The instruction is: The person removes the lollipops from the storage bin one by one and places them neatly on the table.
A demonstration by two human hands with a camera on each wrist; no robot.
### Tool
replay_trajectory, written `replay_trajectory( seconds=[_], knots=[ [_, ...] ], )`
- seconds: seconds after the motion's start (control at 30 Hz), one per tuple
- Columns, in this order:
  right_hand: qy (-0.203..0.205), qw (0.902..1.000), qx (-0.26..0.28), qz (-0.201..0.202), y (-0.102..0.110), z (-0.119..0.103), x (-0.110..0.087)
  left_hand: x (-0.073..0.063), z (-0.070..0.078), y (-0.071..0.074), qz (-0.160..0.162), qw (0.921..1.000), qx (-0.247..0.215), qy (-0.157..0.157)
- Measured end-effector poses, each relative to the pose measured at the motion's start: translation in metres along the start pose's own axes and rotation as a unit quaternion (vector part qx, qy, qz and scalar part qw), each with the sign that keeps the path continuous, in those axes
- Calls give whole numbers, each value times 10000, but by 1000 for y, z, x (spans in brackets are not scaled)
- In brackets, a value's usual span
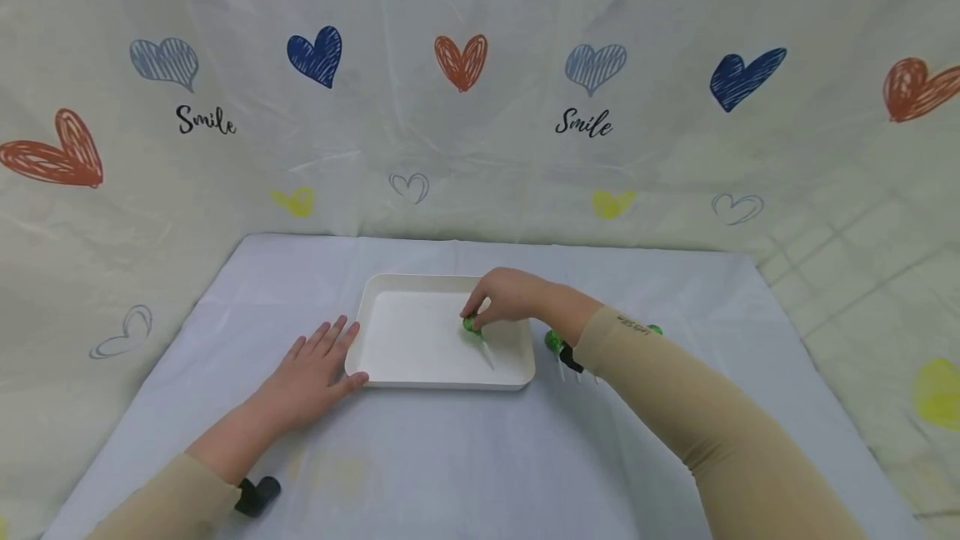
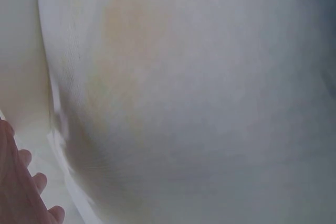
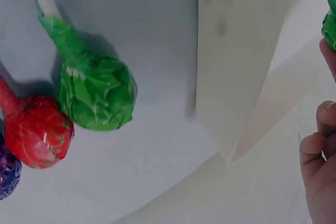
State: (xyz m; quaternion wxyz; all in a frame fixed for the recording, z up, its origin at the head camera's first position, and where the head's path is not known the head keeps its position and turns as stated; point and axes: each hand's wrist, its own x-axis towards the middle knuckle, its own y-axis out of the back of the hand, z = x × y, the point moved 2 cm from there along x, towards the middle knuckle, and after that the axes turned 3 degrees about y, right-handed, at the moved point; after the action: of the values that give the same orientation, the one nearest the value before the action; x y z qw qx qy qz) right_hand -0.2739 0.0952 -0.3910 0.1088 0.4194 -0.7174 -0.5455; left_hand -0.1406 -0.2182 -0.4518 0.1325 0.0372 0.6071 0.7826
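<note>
A white rectangular tray (image 1: 408, 336) lies on the table. My right hand (image 1: 512, 297) pinches a green-wrapped lollipop (image 1: 471, 322) by its candy end, over the tray's right half. Its white stick points down towards the tray's near side; whether it touches the tray I cannot tell. In the right wrist view only part of that lollipop (image 3: 329, 27) shows, at the fingertips. Against the tray's left edge rests my left hand (image 1: 311, 375), fingers spread and straight, thumb at the near corner. The left wrist view catches just some of its fingers (image 2: 21, 182).
Right of the tray lies a row of lollipops: green (image 3: 97, 95), red (image 3: 39, 132) and purple (image 3: 8, 169). My right forearm hides part of the row in the head view, where another bit of green (image 1: 656, 329) peeks out beyond the sleeve. A heart-patterned sheet (image 1: 510, 157) hangs behind the table.
</note>
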Motion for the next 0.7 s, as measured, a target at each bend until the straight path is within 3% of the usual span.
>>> replay_trajectory(
  seconds=[0.23, 0.4, 0.7],
  knots=[
    [-10, 9992, 330, 235, 13, 10, -17, 0, 2, 1, 150, 9998, -85, -43],
    [-263, 9974, 504, 432, 19, 21, -33, 0, 0, -2, 124, 9999, -65, -57],
    [-630, 9943, 379, 773, 27, 47, -71, 0, 3, 2, 85, 9999, -54, -36]
  ],
)
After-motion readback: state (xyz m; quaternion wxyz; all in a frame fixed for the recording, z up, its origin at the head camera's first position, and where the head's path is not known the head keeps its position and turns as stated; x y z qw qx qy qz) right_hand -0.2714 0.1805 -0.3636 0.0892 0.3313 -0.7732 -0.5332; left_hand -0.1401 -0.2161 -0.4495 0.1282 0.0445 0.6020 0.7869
